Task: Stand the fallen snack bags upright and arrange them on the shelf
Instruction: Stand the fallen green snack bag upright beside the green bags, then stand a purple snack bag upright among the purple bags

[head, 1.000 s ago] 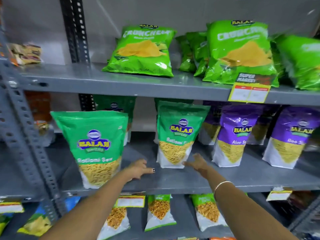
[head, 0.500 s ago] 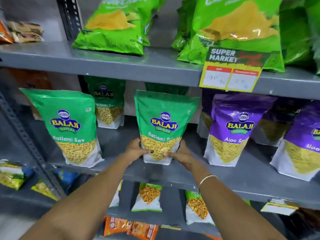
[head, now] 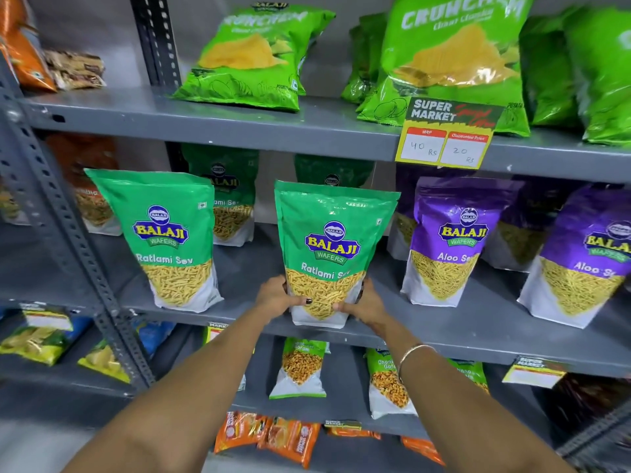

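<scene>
Both hands, the left hand [head: 276, 295] and right hand [head: 367, 302], stay clamped on the bag [head: 333, 254], upright at the shelf [head: 239, 312] edge, now nearer. It reads "Balaji Wafers Ratlami Sev". Up-right, a tag [head: 447, 134]: "Super Market".

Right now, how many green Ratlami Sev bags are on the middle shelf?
4: front left; centre front, in both hands; back left; back centre, mostly hidden. More may sit behind.

Ratlami Sev bag [head: 333, 254] stands on shelf [head: 478, 332], between two other bags.
</scene>
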`<action>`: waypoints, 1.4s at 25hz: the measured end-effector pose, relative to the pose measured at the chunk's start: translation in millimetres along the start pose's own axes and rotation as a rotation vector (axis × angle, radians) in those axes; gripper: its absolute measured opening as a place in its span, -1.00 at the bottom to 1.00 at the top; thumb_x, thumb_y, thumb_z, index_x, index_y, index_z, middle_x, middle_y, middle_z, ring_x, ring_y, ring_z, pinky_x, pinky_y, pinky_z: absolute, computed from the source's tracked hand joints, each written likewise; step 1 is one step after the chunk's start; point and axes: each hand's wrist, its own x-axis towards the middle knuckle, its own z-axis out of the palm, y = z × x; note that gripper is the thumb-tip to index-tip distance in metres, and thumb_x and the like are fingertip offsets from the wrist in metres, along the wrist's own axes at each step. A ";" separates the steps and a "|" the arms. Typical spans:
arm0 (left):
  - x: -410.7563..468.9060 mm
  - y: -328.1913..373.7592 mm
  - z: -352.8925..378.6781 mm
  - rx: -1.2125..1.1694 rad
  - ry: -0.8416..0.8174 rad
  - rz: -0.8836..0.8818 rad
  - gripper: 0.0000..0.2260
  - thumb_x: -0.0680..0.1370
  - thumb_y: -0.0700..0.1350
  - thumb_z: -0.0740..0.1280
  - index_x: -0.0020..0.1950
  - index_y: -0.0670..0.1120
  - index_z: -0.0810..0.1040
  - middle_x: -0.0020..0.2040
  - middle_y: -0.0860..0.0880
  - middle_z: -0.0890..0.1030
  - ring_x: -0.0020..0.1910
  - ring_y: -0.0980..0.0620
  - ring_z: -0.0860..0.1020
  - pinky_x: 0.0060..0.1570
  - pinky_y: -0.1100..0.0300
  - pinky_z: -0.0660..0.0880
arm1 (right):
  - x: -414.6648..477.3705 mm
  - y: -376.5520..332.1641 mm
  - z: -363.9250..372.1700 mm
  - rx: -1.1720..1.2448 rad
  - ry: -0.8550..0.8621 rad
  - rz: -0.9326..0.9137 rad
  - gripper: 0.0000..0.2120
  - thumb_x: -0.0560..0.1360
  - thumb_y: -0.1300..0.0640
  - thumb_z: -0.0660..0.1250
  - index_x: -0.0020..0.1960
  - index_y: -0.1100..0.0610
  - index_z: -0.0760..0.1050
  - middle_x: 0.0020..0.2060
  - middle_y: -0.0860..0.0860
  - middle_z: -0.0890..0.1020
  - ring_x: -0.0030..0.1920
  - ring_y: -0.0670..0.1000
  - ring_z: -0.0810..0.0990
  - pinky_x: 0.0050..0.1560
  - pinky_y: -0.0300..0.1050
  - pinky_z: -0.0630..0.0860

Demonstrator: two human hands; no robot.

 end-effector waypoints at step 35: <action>37.2 137.4 222.2 -0.283 -0.095 0.002 -0.33 0.09 -0.14 0.57 0.17 -0.24 0.50 0.17 -0.23 0.62 0.16 -0.17 0.59 0.23 -0.07 0.50 | 38.3 66.8 -251.4 0.221 -0.132 -0.075 -0.59 0.31 0.57 0.35 -0.15 0.08 0.39 -0.11 0.04 0.59 -0.21 -0.15 0.56 -0.30 -0.45 0.56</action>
